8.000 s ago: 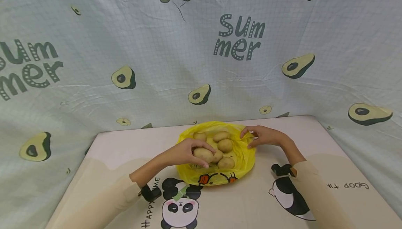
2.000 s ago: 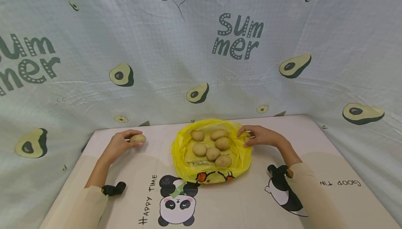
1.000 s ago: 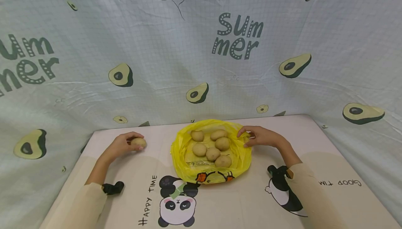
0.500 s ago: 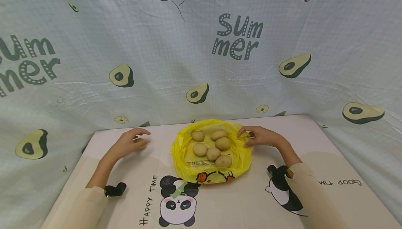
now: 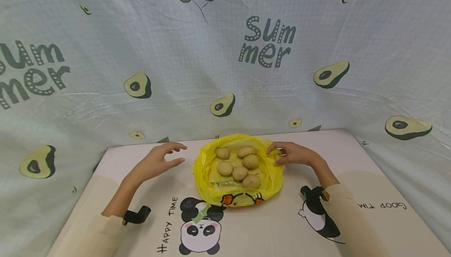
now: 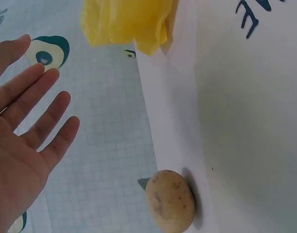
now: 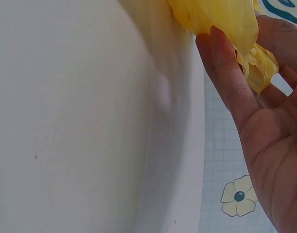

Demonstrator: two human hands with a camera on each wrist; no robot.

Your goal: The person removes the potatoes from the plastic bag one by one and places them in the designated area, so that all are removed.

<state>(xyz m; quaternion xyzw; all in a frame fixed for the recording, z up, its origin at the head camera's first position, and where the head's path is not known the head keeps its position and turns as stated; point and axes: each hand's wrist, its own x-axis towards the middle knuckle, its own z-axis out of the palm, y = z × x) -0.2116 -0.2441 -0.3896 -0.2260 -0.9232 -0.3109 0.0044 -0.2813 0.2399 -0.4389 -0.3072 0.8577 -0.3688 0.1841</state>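
A yellow plastic bag (image 5: 204, 184) lies spread wide on the table, with several potatoes (image 5: 224, 168) loose inside it. Left of the bag hovers my left hand (image 5: 158, 162), its fingers spread and holding nothing. In the left wrist view a single potato (image 6: 170, 201) rests on the table, apart from that hand; the left hand hides it in the head view. My right hand (image 5: 295, 153) grips the bag's right rim. The right wrist view shows the gathered yellow plastic (image 7: 255, 68) between the thumb and fingers.
A pale table cover (image 5: 253, 229) carries printed pandas and lettering. Behind the table's far edge hangs a light curtain (image 5: 183, 73) with avocado prints. Black wrist cameras (image 5: 137, 214) sit on both forearms.
My left hand took a potato from the bag, set it down at the far left and let go. It has since moved right, towards the bag. My right hand stays on the rim.
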